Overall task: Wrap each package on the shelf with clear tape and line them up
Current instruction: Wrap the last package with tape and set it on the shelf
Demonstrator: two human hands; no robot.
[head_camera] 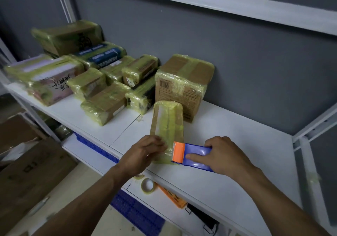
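Observation:
A long, flat package wrapped in yellowish clear tape lies on the white shelf, its near end at the front edge. My left hand holds that near end with curled fingers. My right hand grips a blue tape dispenser whose orange head presses on the package's near right corner. Behind it stands a bigger taped cardboard box. Several more taped packages crowd the left of the shelf.
A tape roll lies on the lower shelf beneath my left forearm, beside an orange item and blue crates. Cardboard boxes stand on the floor at left. White shelf posts rise at right.

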